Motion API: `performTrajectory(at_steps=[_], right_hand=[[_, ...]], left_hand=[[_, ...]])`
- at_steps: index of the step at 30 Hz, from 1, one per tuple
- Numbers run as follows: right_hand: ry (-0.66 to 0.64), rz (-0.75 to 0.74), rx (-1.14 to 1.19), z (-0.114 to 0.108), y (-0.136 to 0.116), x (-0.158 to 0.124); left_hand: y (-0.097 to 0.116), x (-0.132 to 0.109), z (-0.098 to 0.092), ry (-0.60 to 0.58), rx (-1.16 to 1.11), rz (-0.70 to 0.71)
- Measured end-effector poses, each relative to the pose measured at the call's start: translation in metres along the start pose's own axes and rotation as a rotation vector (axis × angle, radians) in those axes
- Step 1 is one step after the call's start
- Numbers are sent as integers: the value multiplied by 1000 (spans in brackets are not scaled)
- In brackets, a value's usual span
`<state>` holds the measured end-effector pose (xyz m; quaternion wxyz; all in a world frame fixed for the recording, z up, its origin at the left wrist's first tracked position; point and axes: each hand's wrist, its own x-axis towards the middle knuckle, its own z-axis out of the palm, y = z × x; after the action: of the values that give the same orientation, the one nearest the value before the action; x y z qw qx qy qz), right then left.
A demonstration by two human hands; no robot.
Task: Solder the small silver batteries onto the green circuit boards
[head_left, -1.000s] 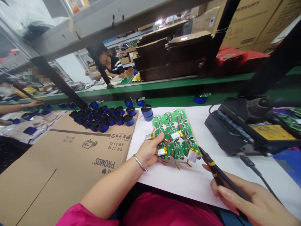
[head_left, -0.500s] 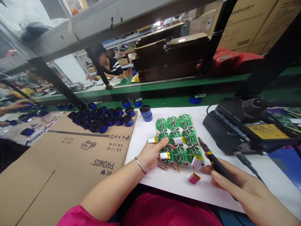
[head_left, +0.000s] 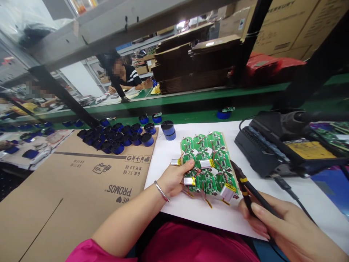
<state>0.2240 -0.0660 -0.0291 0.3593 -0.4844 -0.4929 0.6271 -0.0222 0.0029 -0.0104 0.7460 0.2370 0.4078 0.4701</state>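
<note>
Well, straight down from the head view: left hand (head_left: 174, 177) lying open, not gripping, its fingers spread flat on a tan-backed panel of green circuit boards (head_left: 209, 143), just beside a small silver pouch battery with yellow tape (head_left: 176, 162). Right hand (head_left: 275, 218) clenched around black-handled flush cutters with yellow bands (head_left: 247, 187), jaws angled up and just beside the panel's right edge. Three more silver pouch batteries (head_left: 227, 192) lying on the panel, with thin red wires and yellow-tipped leads trailing from it. Panel resting on a white paper sheet (head_left: 196, 214), between a flattened brown cardboard carton (head_left: 81, 189) on the left and a black ribbed soldering station (head_left: 261, 153) on the right. Crowded on the carton's far edge, many round blue spools with black tops (head_left: 117, 138), plus a stacked pair (head_left: 168, 130) on the paper. Pink sleeve (head_left: 92, 251) on the left arm. Beyond a green conveyor belt (head_left: 185, 98), a co-worker in a black-and-white striped top (head_left: 129, 76), with stacks of flat brown cardboard (head_left: 191, 69) and a red bag (head_left: 272, 65) farther off.
</note>
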Motion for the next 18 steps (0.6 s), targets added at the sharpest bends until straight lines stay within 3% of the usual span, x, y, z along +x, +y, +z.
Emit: performTrajectory(at_steps=[3,6,11,18], right_hand=[[-214,38,178,1,4,-5],[-263,33,273,2,4,-5],[45,-14,-135,-8,6,5],[203,-74,-160,-6,-5,12]], left_hand=[[0,0,-1,-33,-10,-88],[1,0,-1,-37,-9,-91],[3,1,0,-10,7,-11],[-4,-2,2,-86,100,97]])
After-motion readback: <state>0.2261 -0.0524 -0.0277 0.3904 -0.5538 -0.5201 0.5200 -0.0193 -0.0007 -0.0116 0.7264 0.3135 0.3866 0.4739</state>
